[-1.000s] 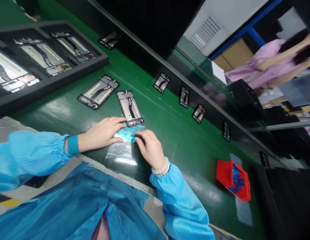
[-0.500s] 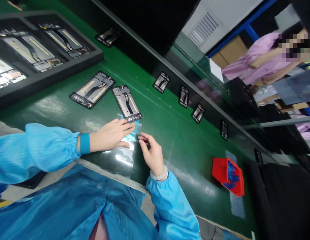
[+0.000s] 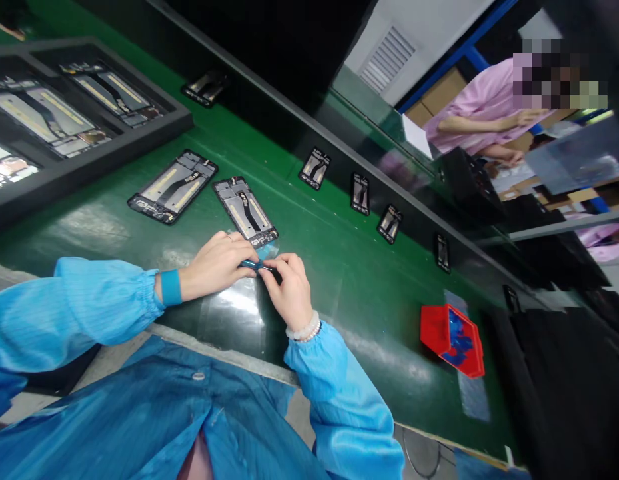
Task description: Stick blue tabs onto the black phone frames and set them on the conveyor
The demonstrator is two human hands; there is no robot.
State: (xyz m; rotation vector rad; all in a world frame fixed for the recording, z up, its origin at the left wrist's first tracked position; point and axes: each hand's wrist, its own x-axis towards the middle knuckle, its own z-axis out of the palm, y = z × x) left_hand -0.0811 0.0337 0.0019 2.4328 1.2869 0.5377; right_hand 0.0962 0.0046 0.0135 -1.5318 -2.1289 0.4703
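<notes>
At the near edge of the green table (image 3: pixel 339 267), both hands meet over a clear film sheet (image 3: pixel 229 313). Left hand (image 3: pixel 216 263) and right hand (image 3: pixel 289 293) each pinch, fingers closed, one end of a small blue strip (image 3: pixel 254 265), just below the nearer phone frame (image 3: pixel 245 212); a second frame (image 3: pixel 172 187) lies beside it. Step in hand looks like peeling or readying the strip. Next move likely calls for lining it up with the frame's lower end. Red bin (image 3: pixel 452 340) well to the right, tray (image 3: pixel 64 170) far left.
</notes>
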